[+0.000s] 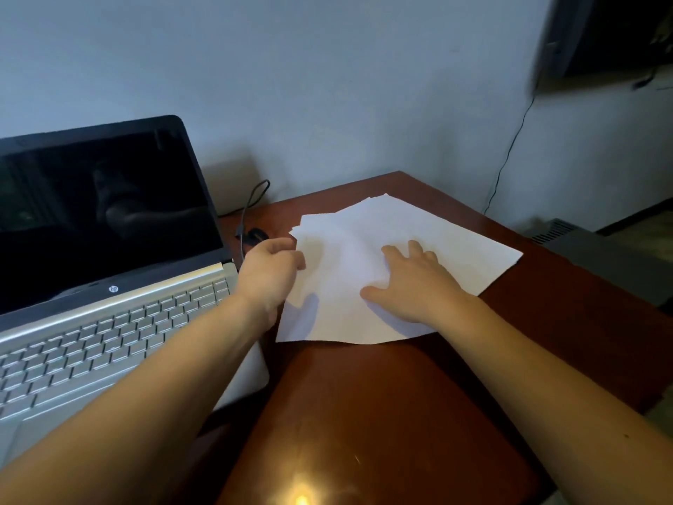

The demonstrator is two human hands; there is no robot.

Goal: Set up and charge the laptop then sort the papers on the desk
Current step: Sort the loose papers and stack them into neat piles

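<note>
A loose stack of white papers (pixel 368 227) lies fanned out on the red-brown desk (pixel 382 413). My left hand (pixel 267 271) pinches the left edge of the sheets, its fingers curled round them. Flat on top of the stack rests my right hand (pixel 411 282), fingers spread. To the left stands an open silver laptop (pixel 105 304) with a dark screen. A black charging cable (pixel 251 205) runs down behind the laptop's right side; its plug end is partly hidden by my left hand.
The desk sits in a corner against a pale wall. A thin black wire (pixel 510 147) hangs down the right wall from a dark object (pixel 612 34) mounted high up. A grey box (pixel 597 256) stands beyond the desk's right edge.
</note>
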